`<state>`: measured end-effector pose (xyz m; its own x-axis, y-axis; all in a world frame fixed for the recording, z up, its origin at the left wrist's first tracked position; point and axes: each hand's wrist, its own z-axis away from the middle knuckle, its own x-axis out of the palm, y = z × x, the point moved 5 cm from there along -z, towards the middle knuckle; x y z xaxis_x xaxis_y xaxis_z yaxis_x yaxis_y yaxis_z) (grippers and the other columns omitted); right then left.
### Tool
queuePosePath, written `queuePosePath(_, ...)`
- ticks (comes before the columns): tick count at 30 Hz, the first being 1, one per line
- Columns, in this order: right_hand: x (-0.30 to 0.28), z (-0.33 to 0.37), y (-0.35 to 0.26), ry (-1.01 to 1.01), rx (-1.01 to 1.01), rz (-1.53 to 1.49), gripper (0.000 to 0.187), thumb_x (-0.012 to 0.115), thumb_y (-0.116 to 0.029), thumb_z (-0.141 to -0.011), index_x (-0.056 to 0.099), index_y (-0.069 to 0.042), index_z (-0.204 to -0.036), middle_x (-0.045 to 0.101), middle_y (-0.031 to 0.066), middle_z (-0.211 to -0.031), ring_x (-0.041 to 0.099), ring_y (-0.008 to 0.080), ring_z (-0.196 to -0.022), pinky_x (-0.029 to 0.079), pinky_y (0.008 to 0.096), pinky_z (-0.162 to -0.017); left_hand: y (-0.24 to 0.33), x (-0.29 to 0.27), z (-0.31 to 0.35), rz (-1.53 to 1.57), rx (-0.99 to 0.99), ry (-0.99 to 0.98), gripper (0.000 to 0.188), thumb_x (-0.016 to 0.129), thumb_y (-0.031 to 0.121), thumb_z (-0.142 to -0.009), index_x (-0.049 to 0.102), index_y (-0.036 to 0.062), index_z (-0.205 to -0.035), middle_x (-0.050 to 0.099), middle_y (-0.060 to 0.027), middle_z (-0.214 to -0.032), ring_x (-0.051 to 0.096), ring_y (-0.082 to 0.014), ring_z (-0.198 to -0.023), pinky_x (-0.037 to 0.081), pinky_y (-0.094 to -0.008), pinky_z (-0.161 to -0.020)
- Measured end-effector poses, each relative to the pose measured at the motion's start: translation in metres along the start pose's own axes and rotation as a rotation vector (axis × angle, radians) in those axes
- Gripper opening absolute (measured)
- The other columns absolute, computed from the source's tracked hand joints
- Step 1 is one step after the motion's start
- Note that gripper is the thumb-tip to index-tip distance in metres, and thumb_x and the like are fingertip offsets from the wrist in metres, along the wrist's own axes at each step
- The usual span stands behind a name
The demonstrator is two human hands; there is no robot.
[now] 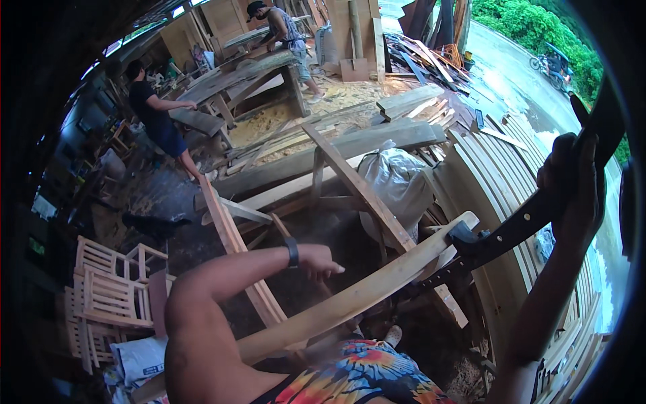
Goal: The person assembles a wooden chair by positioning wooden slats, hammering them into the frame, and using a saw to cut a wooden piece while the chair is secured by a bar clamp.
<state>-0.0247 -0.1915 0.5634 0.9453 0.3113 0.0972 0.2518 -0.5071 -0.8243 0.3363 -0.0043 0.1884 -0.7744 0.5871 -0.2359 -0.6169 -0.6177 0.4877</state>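
Note:
My right hand [580, 176], at the upper right, is wrapped round a long black bar with a row of holes, which looks like a bar clamp [515, 225]. The bar slants down to a thick, slightly curved wooden plank [350, 296], and its black jaw sits at the plank's far right end. My left hand [317, 261], with a dark band on the wrist, hangs just beyond the plank's far edge. Its fingers are curled in; what they hold, if anything, is hidden. Two long wooden rails [367, 192] [242, 259] support the plank.
Slatted wooden chairs [111, 296] stand at the left. A white sack [397, 178] sits beyond the rails, and stacked boards [518, 195] lie at the right. Two people [156, 111] [279, 34] are near benches farther back. A dark animal [155, 225] is on the floor.

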Motion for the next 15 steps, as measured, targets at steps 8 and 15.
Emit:
queuePosePath(8, 0.022, 0.001, -0.014, -0.086, -0.134, 0.116, 0.042, 0.048, -0.041, -0.107, 0.063, -0.003, -0.097, 0.058, 0.0045, -0.072, 0.056, 0.0118, -0.058, 0.046, 0.0278, -0.054, 0.122, 0.049, 0.186, -0.499, 0.128, 0.162, 0.087, 0.052, 0.081, -0.086, 0.074, -0.0008, -0.106, 0.074, -0.0190, -0.089, 0.072, -0.0306, -0.085, 0.056, -0.0411, -0.075)
queuePosePath(15, 0.021, 0.006, -0.017, -0.112, -0.149, 0.009, 0.033, 0.051, -0.027, -0.107, 0.064, 0.000, -0.093, 0.062, 0.0074, -0.071, 0.056, 0.0124, -0.056, 0.043, 0.0275, -0.053, 0.098, 0.111, 0.213, -0.533, 0.004, 0.907, 0.072, 0.076, 0.064, -0.074, 0.068, -0.0057, -0.088, 0.070, -0.0244, -0.088, 0.071, -0.0396, -0.084, 0.056, -0.0468, -0.075)
